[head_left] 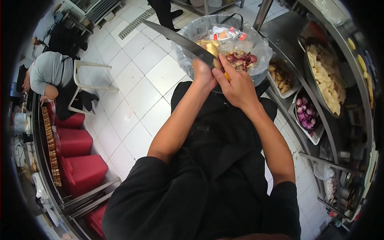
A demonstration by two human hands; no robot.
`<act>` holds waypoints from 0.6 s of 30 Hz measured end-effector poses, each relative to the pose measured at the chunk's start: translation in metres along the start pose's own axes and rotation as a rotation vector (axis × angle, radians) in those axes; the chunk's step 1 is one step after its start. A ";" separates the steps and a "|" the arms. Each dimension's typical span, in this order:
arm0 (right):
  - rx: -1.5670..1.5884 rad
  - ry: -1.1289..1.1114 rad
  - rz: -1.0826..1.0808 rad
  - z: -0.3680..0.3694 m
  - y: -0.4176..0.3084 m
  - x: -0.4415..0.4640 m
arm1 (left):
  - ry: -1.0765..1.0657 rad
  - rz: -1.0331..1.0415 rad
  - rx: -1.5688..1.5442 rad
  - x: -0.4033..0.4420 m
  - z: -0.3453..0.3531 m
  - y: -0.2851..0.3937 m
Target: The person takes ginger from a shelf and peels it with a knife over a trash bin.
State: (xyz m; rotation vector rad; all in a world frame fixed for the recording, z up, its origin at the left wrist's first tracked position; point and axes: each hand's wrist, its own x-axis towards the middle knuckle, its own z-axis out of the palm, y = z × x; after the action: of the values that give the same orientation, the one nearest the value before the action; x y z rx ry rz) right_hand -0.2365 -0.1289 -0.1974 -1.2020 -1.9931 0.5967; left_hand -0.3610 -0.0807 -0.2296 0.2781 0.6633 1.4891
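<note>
My right hand (238,86) is closed round the handle of a large knife (180,40), whose wide blade points up and to the left. Behind the blade, my left hand (204,74) holds a pale yellow, partly peeled piece of food (212,49), with its fingers largely hidden by the knife. Both hands are close together over the near side of a bin lined with a clear plastic bag (262,48). Inside the bin lie reddish-purple peelings (242,60) and some red and white packaging (226,33).
On the right, shelves hold a bowl of pale slices (326,80), a tray of ginger-like roots (281,78) and a basket of purple onions (306,114). A person (52,74) bends over the left counter, beside a white chair (78,86) and red bins (84,174).
</note>
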 end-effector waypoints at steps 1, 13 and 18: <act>-0.001 -0.012 0.005 -0.001 -0.001 0.000 | 0.027 -0.003 -0.002 0.000 0.003 0.000; -0.070 0.005 -0.025 -0.003 -0.010 -0.002 | 0.030 0.010 -0.012 -0.004 0.008 0.003; -0.109 0.025 -0.047 0.000 -0.006 -0.001 | 0.002 0.000 0.008 -0.002 0.001 0.002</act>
State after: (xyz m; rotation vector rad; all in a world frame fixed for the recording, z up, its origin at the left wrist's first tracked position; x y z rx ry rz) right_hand -0.2393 -0.1322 -0.1934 -1.2174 -2.0493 0.4524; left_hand -0.3615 -0.0826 -0.2271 0.2827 0.6713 1.4873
